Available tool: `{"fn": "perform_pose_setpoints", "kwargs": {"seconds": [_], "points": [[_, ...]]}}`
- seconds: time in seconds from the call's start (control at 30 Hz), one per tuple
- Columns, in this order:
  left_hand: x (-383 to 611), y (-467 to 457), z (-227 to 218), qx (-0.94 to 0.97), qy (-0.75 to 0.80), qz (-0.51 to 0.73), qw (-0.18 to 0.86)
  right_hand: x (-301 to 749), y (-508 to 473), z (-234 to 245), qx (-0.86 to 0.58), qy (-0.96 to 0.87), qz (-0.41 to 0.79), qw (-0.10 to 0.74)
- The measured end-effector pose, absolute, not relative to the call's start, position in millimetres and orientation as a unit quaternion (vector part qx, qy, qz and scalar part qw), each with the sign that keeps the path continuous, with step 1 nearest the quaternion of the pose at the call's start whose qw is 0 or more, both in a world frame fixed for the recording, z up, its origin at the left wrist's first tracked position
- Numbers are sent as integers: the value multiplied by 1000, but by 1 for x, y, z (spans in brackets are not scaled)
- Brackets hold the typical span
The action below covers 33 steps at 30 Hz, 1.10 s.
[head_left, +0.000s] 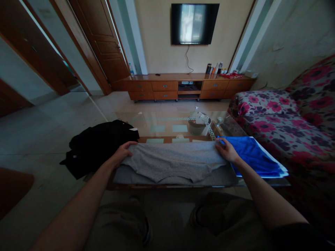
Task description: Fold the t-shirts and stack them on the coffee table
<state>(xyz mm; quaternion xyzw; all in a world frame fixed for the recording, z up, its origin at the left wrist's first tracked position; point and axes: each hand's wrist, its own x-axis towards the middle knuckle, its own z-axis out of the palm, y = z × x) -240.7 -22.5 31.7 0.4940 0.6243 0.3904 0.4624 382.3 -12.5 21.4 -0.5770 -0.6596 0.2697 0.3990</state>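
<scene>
A grey T-shirt [172, 158] lies folded over on the glass coffee table [141, 130], its neckline curving along the side nearest me. My left hand [122, 153] is closed on the shirt's far left corner, thumb on top. At the far right corner my right hand [227, 151] grips the same shirt between thumb and fingers. Just beyond my right hand is a folded blue garment [255, 155] with white edging. A heap of black clothing [99, 146] rests to the left of my left hand.
A basket [197, 127] with crumpled white material and a small glass jar [219, 121] appear around the table's far right part. To the right stands a floral-covered sofa [277, 122]. Across the floor, a low wooden cabinet [164, 85] sits beneath a wall television [195, 24].
</scene>
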Motion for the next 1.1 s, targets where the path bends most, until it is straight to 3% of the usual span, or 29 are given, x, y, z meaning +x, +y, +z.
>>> {"fn": "perform_pose_setpoints", "kwargs": {"seconds": [0.17,0.33,0.5,0.6,0.73,0.87,1.1], "points": [[-244,-15,18,529,694,374,316,387,-10,14,-601,-715,241,262],[-234,-24,29,576,716,337,206,385,-18,18,-647,-709,207,187],[-198,-35,39,702,660,266,38,357,-33,41,-692,-704,43,154],[-164,-41,33,784,572,235,53,325,-42,46,-645,-744,0,173],[-135,-52,13,839,510,173,84,291,-52,29,-580,-806,55,102],[-135,-56,0,845,503,159,88,283,-55,5,-588,-806,27,56],[-118,-64,28,880,446,159,34,263,-60,30,-567,-818,23,98]]}}
